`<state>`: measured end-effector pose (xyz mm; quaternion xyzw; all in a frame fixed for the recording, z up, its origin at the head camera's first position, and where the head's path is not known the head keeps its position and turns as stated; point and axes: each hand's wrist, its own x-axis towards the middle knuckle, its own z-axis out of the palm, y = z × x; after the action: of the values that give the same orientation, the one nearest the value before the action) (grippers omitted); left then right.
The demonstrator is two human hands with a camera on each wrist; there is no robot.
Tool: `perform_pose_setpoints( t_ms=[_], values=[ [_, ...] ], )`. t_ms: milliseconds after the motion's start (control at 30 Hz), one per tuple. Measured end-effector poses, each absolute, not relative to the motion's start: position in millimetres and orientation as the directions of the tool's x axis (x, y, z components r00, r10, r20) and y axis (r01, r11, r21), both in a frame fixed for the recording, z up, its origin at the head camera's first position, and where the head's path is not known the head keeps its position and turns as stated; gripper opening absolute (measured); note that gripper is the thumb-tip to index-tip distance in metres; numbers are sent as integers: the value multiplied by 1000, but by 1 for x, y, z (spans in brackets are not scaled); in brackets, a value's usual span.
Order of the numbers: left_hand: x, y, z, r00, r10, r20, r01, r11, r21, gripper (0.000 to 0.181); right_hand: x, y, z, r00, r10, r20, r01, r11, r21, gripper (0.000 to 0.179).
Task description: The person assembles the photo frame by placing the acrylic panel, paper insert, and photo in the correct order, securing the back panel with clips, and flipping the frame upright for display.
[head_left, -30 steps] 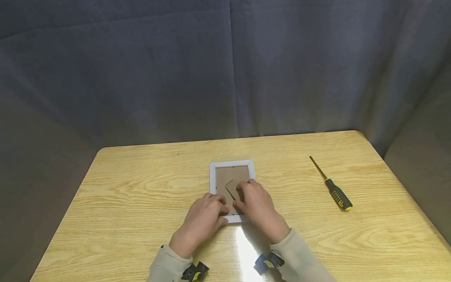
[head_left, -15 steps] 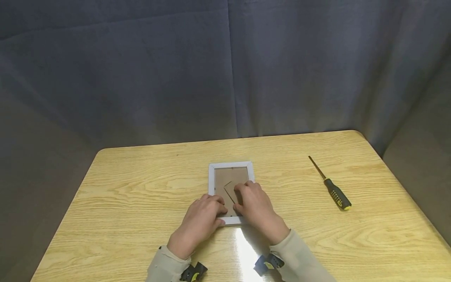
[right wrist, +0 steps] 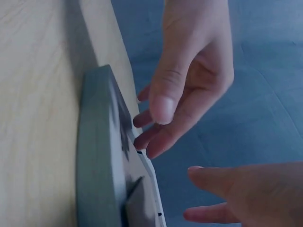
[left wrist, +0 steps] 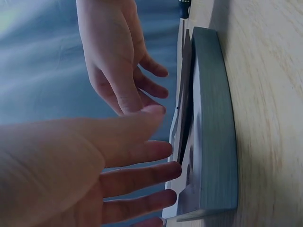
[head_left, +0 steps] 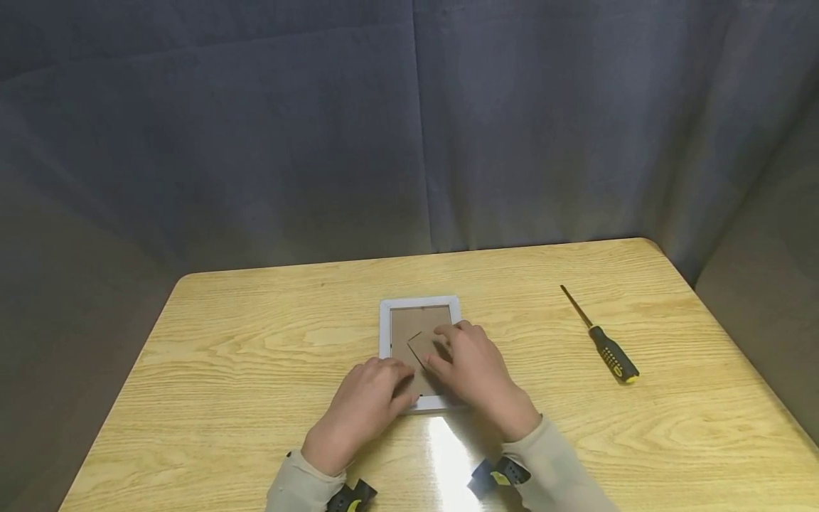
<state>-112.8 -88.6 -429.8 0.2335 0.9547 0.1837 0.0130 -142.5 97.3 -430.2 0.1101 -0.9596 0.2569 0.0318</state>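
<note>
A white picture frame (head_left: 384, 327) lies face down on the table, its brown backing board (head_left: 416, 320) showing. A bent dark line marks a stand flap (right wrist: 142, 208) in the board; in the right wrist view a piece tilts up from it. My left hand (head_left: 365, 409) is over the frame's near left corner, fingers spread and slightly bent, thumb near the near edge. Over the right side hovers my right hand (head_left: 476, 366), with thumb and fingers apart and nothing between them. The left wrist view shows the left fingertips (left wrist: 163, 201) close to the board and a dark gap beneath its edge.
A black and yellow screwdriver (head_left: 611, 352) lies to the right on the wooden table (head_left: 256, 341). Grey curtains (head_left: 288, 142) hang behind the table and along its sides. Small dark tabs show at the board's edge.
My right hand has lifted and shifted slightly right, its fingers spreading away from the board. The left hand's thumb and fingers have spread a little. The frame has stayed in place.
</note>
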Motion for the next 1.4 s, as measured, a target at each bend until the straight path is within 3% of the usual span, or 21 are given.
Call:
perform_pose_setpoints(
  t_ms=[400, 1067, 1400],
  values=[
    [-114, -89, -428, -903, 409, 131, 423, 794, 437, 36, -148, 119, -421, -978, -134, 160, -197, 847, -494, 49],
    [-109, -78, -429, -886, 433, 165, 461, 783, 418, 37, -145, 199, -424, -980, -53, 189, -132, 891, -435, 46],
    [-107, -75, -430, -875, 456, 164, 481, 777, 405, 42, -143, 248, -424, -993, 66, 95, 22, 916, -402, 54]
  ],
)
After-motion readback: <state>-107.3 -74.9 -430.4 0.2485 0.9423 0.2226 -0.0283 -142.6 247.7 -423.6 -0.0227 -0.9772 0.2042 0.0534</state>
